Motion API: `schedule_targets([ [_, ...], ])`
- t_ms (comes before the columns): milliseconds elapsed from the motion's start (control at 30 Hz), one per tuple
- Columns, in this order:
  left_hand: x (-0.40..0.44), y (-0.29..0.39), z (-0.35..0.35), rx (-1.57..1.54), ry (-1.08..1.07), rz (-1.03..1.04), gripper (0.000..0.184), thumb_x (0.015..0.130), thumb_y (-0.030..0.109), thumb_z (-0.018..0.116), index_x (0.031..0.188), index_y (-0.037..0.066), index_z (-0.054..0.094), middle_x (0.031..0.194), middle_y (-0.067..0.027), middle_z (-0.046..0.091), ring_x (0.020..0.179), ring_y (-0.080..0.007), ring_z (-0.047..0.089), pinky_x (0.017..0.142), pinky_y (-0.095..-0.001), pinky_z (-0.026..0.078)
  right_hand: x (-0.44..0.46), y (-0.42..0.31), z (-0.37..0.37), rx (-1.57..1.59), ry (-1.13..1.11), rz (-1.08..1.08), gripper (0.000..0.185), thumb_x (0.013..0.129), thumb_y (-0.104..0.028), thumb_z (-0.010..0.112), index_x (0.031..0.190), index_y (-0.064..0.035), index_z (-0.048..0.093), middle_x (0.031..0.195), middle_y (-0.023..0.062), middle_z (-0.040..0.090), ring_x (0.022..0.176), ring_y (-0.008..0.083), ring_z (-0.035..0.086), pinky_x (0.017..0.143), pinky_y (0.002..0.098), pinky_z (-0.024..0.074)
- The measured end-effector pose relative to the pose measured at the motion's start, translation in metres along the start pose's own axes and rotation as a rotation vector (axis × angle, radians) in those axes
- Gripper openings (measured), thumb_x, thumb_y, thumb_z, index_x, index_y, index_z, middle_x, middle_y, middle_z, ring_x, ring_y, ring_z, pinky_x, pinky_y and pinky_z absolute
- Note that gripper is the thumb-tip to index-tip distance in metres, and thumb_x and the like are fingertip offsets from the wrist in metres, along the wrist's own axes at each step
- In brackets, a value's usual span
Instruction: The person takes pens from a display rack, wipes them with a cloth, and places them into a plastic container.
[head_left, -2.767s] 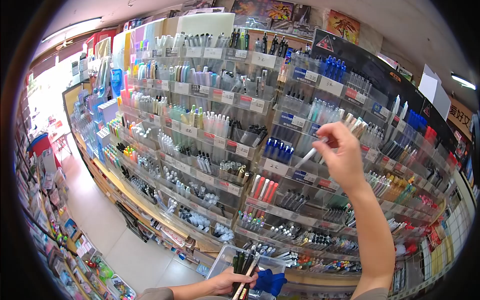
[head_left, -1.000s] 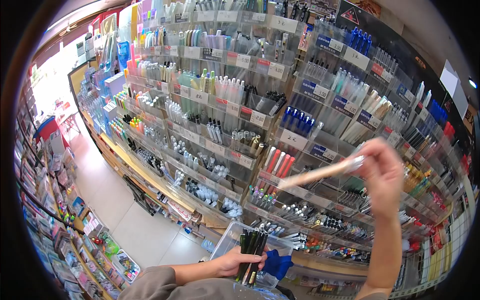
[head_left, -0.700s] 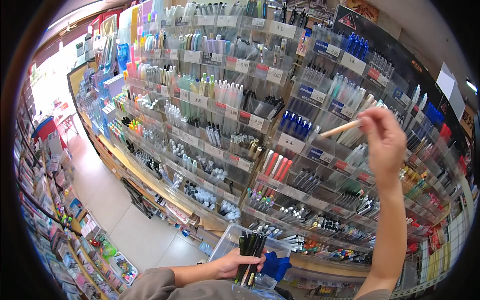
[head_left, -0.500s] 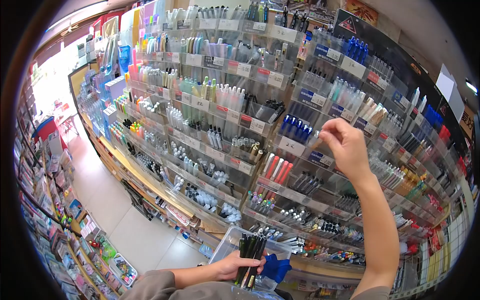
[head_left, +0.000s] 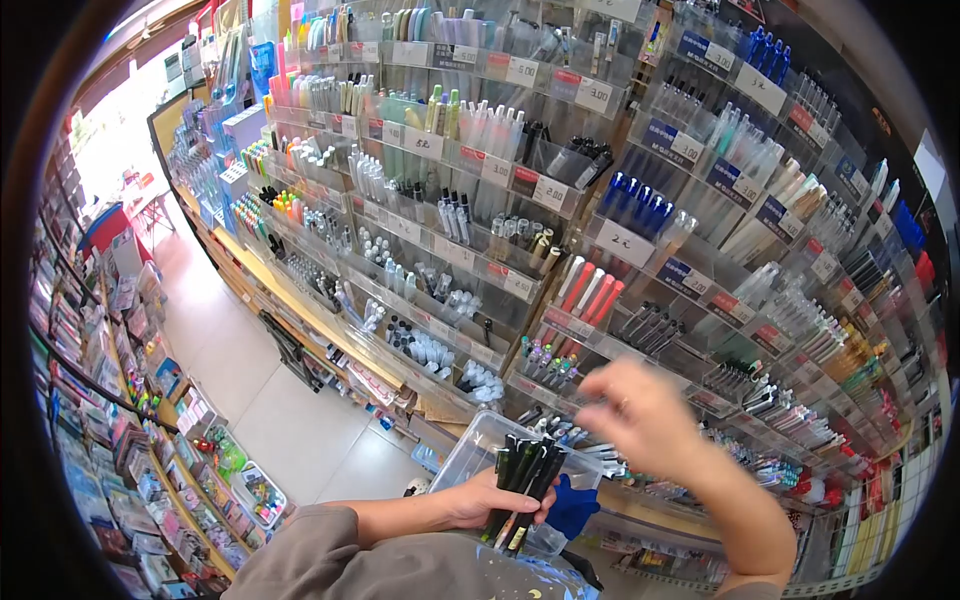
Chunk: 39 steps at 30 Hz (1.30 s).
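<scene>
My left hand [head_left: 490, 500], low in the middle, is closed around a bundle of dark pens [head_left: 525, 475] standing roughly upright. Beneath them is a clear plastic box [head_left: 487, 425], with a dark blue item [head_left: 577, 505] at its right side. My right hand [head_left: 645, 412] hovers in front of the lower pen racks, up and to the right of the bundle. Motion smears its fingers, so any small thing in them is not visible. Nearest to it are a compartment of pens with purple and green tops [head_left: 550, 365] and red and white pens [head_left: 592, 295].
Tiered clear racks [head_left: 480, 265] full of pens, with price tags, fill the wall ahead. Blue pens [head_left: 640, 205] stand behind a handwritten tag [head_left: 625, 242]. A tiled aisle [head_left: 290, 420] runs along the left, beside shelves of small goods [head_left: 130, 480].
My right hand has dropped from the compartment beside the blue pens towards the bundle. My left hand still holds the dark pens. The view has tilted down somewhat.
</scene>
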<state>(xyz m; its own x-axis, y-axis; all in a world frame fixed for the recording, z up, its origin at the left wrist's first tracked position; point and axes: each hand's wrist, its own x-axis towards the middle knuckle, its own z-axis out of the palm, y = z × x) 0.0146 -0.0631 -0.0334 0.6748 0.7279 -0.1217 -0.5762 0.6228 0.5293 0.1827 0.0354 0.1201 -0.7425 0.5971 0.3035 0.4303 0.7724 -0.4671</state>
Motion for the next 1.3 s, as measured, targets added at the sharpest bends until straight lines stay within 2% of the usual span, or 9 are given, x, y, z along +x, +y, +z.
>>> schedule_targets([
  [133,0.001,0.000,0.001,0.019,0.032,-0.028,0.044,0.073,0.009,0.068,0.112,0.004,0.048,0.089,-0.0079,0.054,0.081,-0.0199,0.054,0.073,-0.0306,0.044,-0.036,0.005,0.045,0.388,-0.302,0.403,0.024,0.080,-0.019,0.063,0.091,0.0001,0.054,0.070,0.0117,0.058,0.063,0.0268,0.058,0.059,0.0339,0.0449],
  [300,0.002,0.004,0.005,0.047,0.030,-0.040,0.036,0.075,0.009,0.066,0.106,0.003,0.051,0.091,-0.0073,0.056,0.082,-0.0169,0.056,0.075,-0.0286,0.045,-0.046,0.018,0.047,0.633,-0.187,0.522,0.017,0.080,-0.011,0.061,0.091,0.0007,0.056,0.068,0.0021,0.056,0.059,0.0055,0.051,0.052,0.0226,0.0407],
  [400,0.002,-0.001,0.000,0.053,0.044,-0.056,0.044,0.072,0.011,0.069,0.110,0.003,0.049,0.090,-0.0079,0.055,0.081,-0.0188,0.055,0.073,-0.0302,0.045,-0.035,0.006,0.017,0.675,-0.142,0.637,0.014,0.080,-0.010,0.061,0.089,-0.0005,0.057,0.069,0.0001,0.055,0.059,0.0042,0.049,0.051,0.0210,0.0395],
  [467,0.002,-0.002,-0.004,0.049,0.057,-0.060,0.045,0.071,0.011,0.070,0.110,0.003,0.048,0.088,-0.0081,0.055,0.081,-0.0187,0.055,0.073,-0.0300,0.044,-0.029,0.001,-0.012,0.687,-0.058,0.630,0.011,0.081,-0.010,0.063,0.087,-0.0024,0.058,0.071,-0.0023,0.055,0.058,0.0014,0.047,0.050,0.0170,0.0368],
  [600,0.004,-0.002,-0.002,0.010,0.049,-0.056,0.048,0.072,0.010,0.068,0.113,0.002,0.045,0.083,-0.0077,0.053,0.079,-0.0193,0.053,0.072,-0.0292,0.043,-0.016,-0.008,-0.073,0.604,0.443,0.382,0.009,0.080,-0.003,0.061,0.088,-0.0032,0.057,0.068,0.0003,0.055,0.053,0.0047,0.052,0.047,0.0168,0.0421],
  [700,0.006,-0.005,-0.006,0.021,-0.010,-0.065,0.049,0.076,0.010,0.065,0.117,0.001,0.041,0.087,-0.0061,0.053,0.081,-0.0174,0.054,0.074,-0.0284,0.043,-0.007,-0.005,-0.113,0.458,0.816,0.034,0.011,0.085,-0.012,0.060,0.090,-0.0028,0.056,0.065,0.0002,0.054,0.053,0.0052,0.050,0.045,0.0169,0.0384],
  [800,0.006,-0.006,-0.009,0.015,-0.030,-0.074,0.049,0.078,0.010,0.064,0.120,0.000,0.040,0.090,-0.0054,0.053,0.082,-0.0164,0.055,0.075,-0.0280,0.044,0.004,-0.008,-0.136,0.268,1.046,-0.057,0.016,0.083,-0.015,0.063,0.091,-0.0018,0.057,0.066,-0.0014,0.052,0.056,0.0042,0.048,0.049,0.0159,0.0371],
  [933,0.004,-0.005,-0.007,0.002,-0.014,-0.075,0.049,0.078,0.011,0.064,0.120,0.000,0.040,0.089,-0.0055,0.053,0.083,-0.0167,0.055,0.075,-0.0278,0.044,0.023,0.005,-0.136,0.009,0.891,0.017,0.014,0.080,-0.013,0.067,0.088,-0.0037,0.059,0.068,-0.0027,0.053,0.060,0.0025,0.046,0.053,0.0158,0.0357],
  [1300,-0.001,-0.005,-0.006,-0.021,0.004,-0.052,0.048,0.078,0.010,0.064,0.119,0.000,0.041,0.089,-0.0053,0.052,0.083,-0.0168,0.054,0.076,-0.0284,0.043,0.070,0.045,-0.105,-0.199,0.418,0.130,0.021,0.082,-0.019,0.060,0.082,0.0022,0.061,0.064,0.0102,0.056,0.059,0.0185,0.052,0.056,0.0301,0.0397],
])
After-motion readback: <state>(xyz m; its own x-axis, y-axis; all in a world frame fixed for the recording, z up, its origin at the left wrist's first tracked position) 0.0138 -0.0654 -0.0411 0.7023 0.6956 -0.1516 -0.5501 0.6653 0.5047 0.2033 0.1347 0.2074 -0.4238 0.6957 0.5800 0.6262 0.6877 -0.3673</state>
